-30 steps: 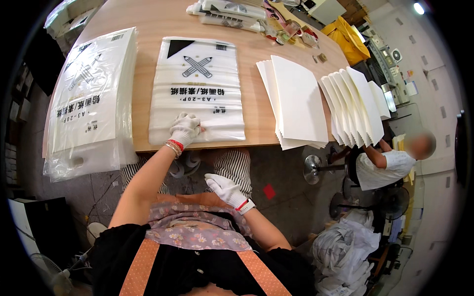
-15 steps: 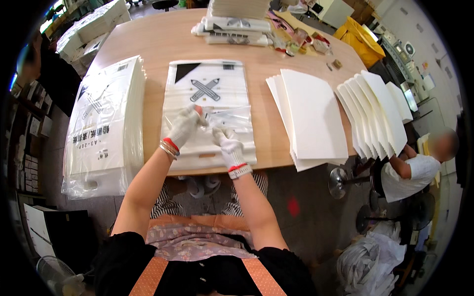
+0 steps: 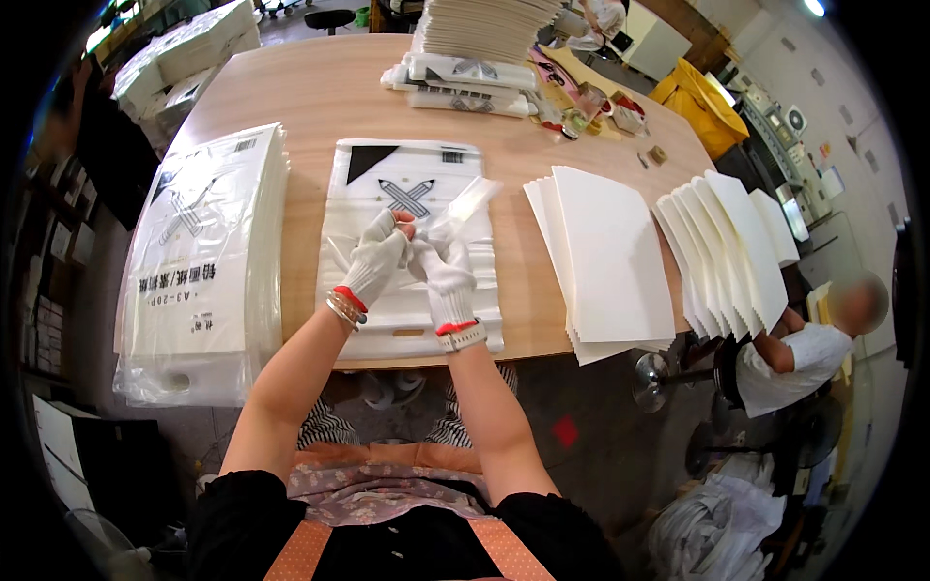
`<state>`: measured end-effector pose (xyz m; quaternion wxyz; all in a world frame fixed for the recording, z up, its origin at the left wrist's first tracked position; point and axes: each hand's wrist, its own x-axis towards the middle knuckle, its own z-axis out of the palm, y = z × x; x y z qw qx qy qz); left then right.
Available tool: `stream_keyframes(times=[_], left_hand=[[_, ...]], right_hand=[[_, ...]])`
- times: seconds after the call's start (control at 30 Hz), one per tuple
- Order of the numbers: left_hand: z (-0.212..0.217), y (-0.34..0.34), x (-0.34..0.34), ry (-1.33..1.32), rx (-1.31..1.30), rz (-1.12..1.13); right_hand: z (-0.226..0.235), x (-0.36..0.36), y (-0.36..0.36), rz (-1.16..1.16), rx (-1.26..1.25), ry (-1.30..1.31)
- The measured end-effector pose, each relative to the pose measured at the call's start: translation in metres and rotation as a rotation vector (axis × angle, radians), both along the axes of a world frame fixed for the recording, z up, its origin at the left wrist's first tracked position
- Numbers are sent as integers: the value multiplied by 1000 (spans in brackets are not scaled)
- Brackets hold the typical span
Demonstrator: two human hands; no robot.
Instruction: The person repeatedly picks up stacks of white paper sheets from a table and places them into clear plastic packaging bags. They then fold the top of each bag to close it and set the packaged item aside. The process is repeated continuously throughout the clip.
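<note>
A stack of printed plastic bags [image 3: 354,208], white with a crossed-pencils picture and a black corner, lies flat in front of me at the table's near edge. Over it, my left hand [image 3: 381,257], in a white glove with bare fingertips, is closed in a pinch on thin clear plastic. Close beside it, my right hand [image 3: 446,276], gloved too, is closed on the same film. A loose flap of clear plastic film [image 3: 472,203] sticks up past my right fingers. Exactly where the fingertips grip is partly hidden.
Filled plastic packs [image 3: 208,261] are piled at left. White paper stacks [image 3: 615,257] and fanned paper stacks [image 3: 727,247] stand at right. More paper on wrapped packs [image 3: 475,73], and jars [image 3: 581,111], sit at the far side. A seated person [image 3: 799,358] is at right.
My hands have come up off the top bag and closer together. The film now rises as a flap above my right hand. The whole view has shifted slightly.
</note>
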<state>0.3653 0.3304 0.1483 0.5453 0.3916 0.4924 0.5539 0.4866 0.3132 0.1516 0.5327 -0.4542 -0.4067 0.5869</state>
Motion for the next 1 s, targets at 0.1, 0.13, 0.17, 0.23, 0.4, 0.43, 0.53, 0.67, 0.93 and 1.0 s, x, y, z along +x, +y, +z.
stream_keyframes(times=[0.1, 0.13, 0.17, 0.23, 0.4, 0.43, 0.53, 0.67, 0.93, 1.0], left_hand=[[6, 0, -13, -237, -49, 67], [-4, 7, -31, -294, -9, 80], [-14, 13, -39, -351, 39, 91], [-13, 14, -45, -183, -28, 49], [27, -9, -1, 98, 8, -46], [46, -15, 9, 114, 57, -65], [114, -32, 8, 236, 150, -119], [85, -43, -3, 659, 360, -89], [76, -117, -7, 1115, 972, 358], [85, -138, -4, 1121, 996, 255]], right_hand=[[-62, 55, -20, 81, -5, -407], [-77, 70, -29, 32, 105, -631], [-92, 87, -36, -43, 197, -866], [-78, 76, -62, -412, 552, -1064], [-45, -7, -17, 17, 657, -547], [-56, -15, 7, 75, 504, -571], [-83, -20, 10, 43, 525, -782], [-51, 7, -57, 486, 348, -783], [-29, 242, -82, -86, 662, -1495], [-38, 291, -60, -101, 657, -1716]])
